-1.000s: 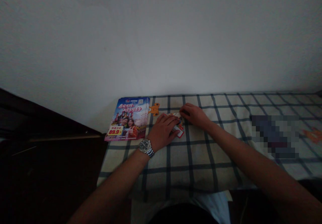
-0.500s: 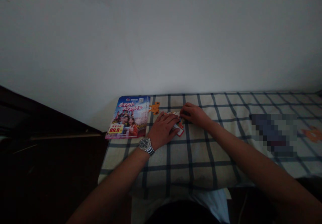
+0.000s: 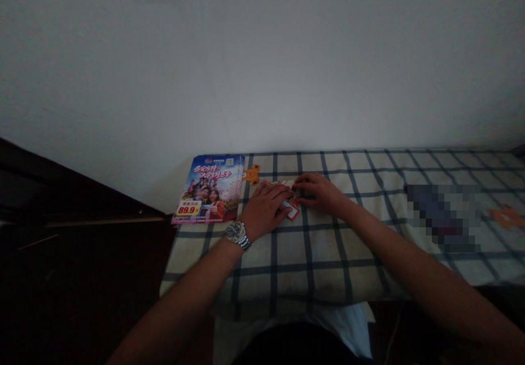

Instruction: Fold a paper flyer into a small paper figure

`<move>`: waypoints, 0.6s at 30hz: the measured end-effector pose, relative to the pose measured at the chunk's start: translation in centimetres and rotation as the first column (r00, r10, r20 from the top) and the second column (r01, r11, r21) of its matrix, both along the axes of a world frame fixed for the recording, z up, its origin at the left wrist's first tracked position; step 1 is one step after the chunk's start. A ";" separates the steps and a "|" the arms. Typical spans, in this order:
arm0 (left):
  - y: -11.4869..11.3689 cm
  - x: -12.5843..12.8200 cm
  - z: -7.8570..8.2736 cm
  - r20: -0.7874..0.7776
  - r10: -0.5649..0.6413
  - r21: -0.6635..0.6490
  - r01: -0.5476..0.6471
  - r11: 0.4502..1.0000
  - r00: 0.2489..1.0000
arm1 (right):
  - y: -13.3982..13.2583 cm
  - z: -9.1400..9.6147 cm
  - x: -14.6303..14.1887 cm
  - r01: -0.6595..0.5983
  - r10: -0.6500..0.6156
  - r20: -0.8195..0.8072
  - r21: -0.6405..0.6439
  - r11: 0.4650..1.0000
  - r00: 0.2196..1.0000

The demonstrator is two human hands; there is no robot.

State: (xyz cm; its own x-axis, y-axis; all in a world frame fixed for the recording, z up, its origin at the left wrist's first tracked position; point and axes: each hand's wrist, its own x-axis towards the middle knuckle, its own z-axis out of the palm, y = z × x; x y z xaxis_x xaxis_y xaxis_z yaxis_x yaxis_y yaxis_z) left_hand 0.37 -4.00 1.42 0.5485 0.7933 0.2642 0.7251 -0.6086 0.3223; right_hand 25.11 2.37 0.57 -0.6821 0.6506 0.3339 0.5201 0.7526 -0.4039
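Observation:
A small folded leaflet [image 3: 292,212], white with red and coloured print, lies on the checked cloth, mostly covered by my hands. My left hand [image 3: 268,206], with a metal watch [image 3: 237,234] on the wrist, rests flat over it with fingers stretched out. At the leaflet's right edge is my right hand [image 3: 318,191], fingers bent and thumb lower, taking the edge between them. The exact contact of those fingertips is dim and small. Left of my hands lies a stack of printed leaflets [image 3: 211,187], the top one showing "89.9".
The checked cloth [image 3: 328,261] covers a long surface against a pale wall [image 3: 287,70]. A blurred-out dark object [image 3: 445,220] lies on the right. Beyond the cloth's left end are dark furniture and floor. My lap shows below the front edge.
The fingers and thumb of my right hand have spread somewhat at the leaflet's edge, and the hand sits slightly lower. My left hand stays in place on the leaflet.

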 end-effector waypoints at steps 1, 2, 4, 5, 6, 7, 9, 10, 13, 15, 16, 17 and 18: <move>0.0 0.0 0.0 0.000 0.000 0.002 0.000 1.000 1.000 | -0.1 0.0 0.1 -0.004 0.004 0.002 0.006 1.000 1.000; 0.0 0.0 0.0 0.000 0.001 0.002 -0.001 1.000 1.000 | -0.3 0.1 0.1 -0.006 0.006 0.005 0.014 1.000 1.000; 0.0 0.0 -0.1 0.004 0.002 0.000 -0.002 1.000 1.000 | -0.6 0.3 0.2 -0.011 0.010 0.010 0.028 1.000 1.000; 0.0 0.0 -0.1 0.006 0.001 -0.001 -0.001 1.000 1.000 | -0.7 0.3 0.1 -0.013 0.013 0.013 0.031 0.999 1.000; 0.0 0.0 -0.1 0.008 0.001 -0.003 -0.001 1.000 1.000 | -0.8 0.4 0.1 -0.014 0.014 0.016 0.032 0.999 1.000; 0.0 0.0 -0.1 0.009 0.001 -0.004 -0.001 1.000 1.000 | -0.9 0.5 0.1 -0.014 0.013 0.021 0.032 0.999 1.000; 0.0 0.0 -0.1 0.009 -0.003 -0.005 0.003 1.000 1.000 | -1.1 0.8 0.2 -0.012 0.011 0.036 0.031 0.999 0.999; 0.0 0.0 -0.1 0.007 -0.006 -0.005 0.006 1.000 1.000 | -1.1 0.9 0.2 -0.013 0.011 0.046 0.028 1.000 0.999; 0.0 -0.1 -0.1 0.004 -0.008 -0.005 0.008 1.000 1.000 | -1.2 1.2 0.3 -0.029 0.028 0.060 0.016 0.999 0.998; 0.1 -0.1 -0.2 0.005 -0.008 -0.001 0.008 1.000 1.000 | -1.1 1.1 0.2 -0.019 0.019 0.051 0.008 1.000 0.999; 0.1 -0.1 -0.2 0.004 -0.009 0.000 0.009 1.000 1.000 | -1.0 1.0 0.1 -0.003 0.003 0.046 0.008 1.000 0.999; 0.1 -0.1 -0.2 0.004 -0.009 0.002 0.009 1.000 1.000 | -1.0 0.9 -0.1 0.023 -0.024 0.038 0.010 1.000 0.999; 0.1 -0.1 -0.2 0.003 -0.009 0.003 0.009 1.000 1.000 | -0.9 0.8 -0.3 0.051 -0.052 0.034 0.015 0.999 0.998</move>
